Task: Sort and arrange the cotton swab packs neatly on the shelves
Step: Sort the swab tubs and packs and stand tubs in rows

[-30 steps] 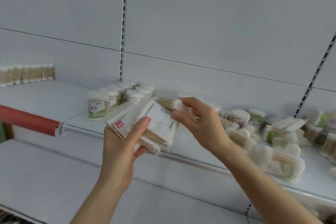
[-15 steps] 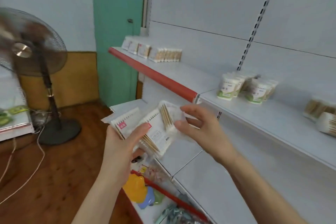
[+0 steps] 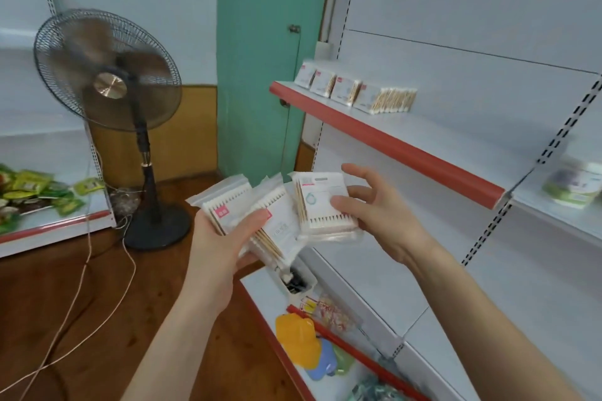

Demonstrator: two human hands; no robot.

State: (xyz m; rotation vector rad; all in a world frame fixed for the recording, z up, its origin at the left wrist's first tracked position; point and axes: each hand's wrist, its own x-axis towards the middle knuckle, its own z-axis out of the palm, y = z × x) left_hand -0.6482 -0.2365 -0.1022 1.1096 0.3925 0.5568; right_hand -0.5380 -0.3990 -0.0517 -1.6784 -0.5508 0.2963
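Head view: left hand grips a fanned stack of cotton swab packs below and in front of the red-edged shelf. Right hand pinches a single pack just beside that stack, thumb on its printed face, below the shelf's front lip. The single pack is held near upright, label toward the camera. Its swab sticks run top to bottom, with white tips along the lower edge. A standing row of packs occupies the shelf's far end.

Judgement: raise the single pack to the row's free end, stand it on edge with its face matching, and press it flush.
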